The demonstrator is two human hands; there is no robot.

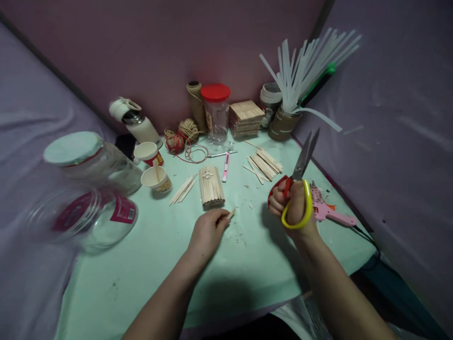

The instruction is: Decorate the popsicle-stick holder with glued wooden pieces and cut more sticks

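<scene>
My right hand (292, 205) is closed around the red and yellow handles of a pair of scissors (303, 163), blades pointing up and nearly together. My left hand (208, 231) rests on the pale green table (148, 264) and pinches a short piece of wooden stick (231, 214). Just beyond it lies a small panel of glued wooden sticks (211, 186). Loose sticks (183, 190) lie to the panel's left, and a bundle of sticks (265, 164) lies further back on the right. Small wood offcuts are scattered between my hands.
A pink glue gun (329, 210) lies right of my right hand. Two paper cups (155, 179), clear jars (92, 212), a flask (136, 123), twine rolls (187, 130), a red-lidded jar (215, 111), stacked sticks (246, 118), a pink knife (225, 166) and a holder of glue sticks (300, 80) ring the back.
</scene>
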